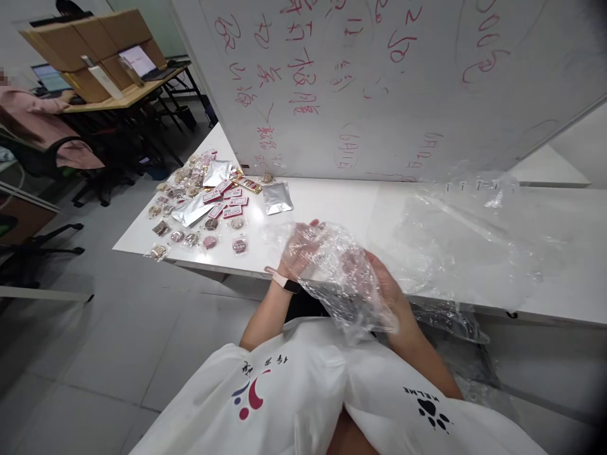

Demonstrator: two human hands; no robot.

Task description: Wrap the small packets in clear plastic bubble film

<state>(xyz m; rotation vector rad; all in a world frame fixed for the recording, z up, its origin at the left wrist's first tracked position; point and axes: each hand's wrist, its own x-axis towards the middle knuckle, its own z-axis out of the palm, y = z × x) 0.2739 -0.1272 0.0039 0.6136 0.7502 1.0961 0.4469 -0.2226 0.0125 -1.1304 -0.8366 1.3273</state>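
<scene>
A crumpled clear plastic bag (pixel 341 272) is held up in front of my body, over the table's front edge. My left hand (pixel 301 249), with a watch band on its wrist, is behind or inside the film at the bag's left side; its fingers show blurred through the plastic. On the opposite side my right hand (pixel 382 278) grips the bag, fingers partly covered by the film. Left of my hands lie small wrapped round cookies (pixel 239 246), red-and-white packets (pixel 232 212) and a silver foil pouch (pixel 277 198).
Large clear plastic sheeting or bags (pixel 465 234) spread over the right of the white table (pixel 327 202), with more plastic (pixel 450 322) hanging below the edge. A whiteboard (pixel 403 95) with red writing stands behind. Far left, a person in pink (pixel 42 120) sits at a desk.
</scene>
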